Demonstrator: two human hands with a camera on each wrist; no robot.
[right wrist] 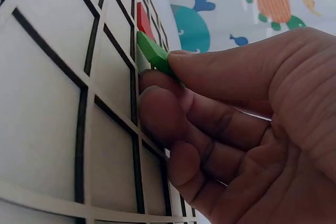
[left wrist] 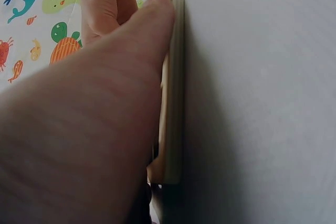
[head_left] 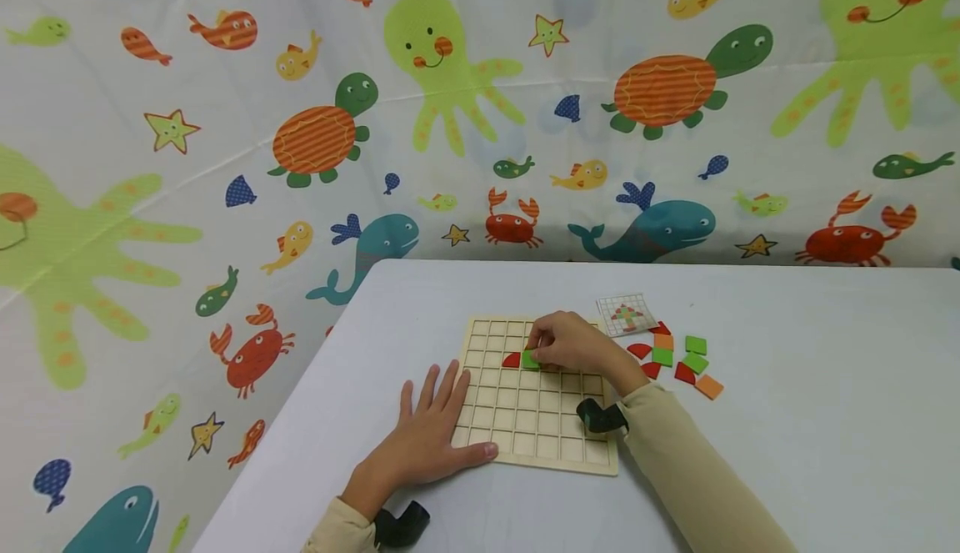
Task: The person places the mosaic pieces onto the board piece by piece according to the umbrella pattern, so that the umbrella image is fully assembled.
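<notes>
Head view: mid-frame, the right hand (head_left: 573,346) pinches a green tile (head_left: 529,360), likely light, stiff, best edge-held; left hand (head_left: 427,443), fingers spread, touches the board (head_left: 527,424).

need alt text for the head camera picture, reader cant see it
A person's right hand pinches a green tile at a gridded wooden board, beside a red piece; the left hand rests at the board's near-left corner. Loose red, orange and green pieces and a pattern card lie to the right on a white table.
</notes>
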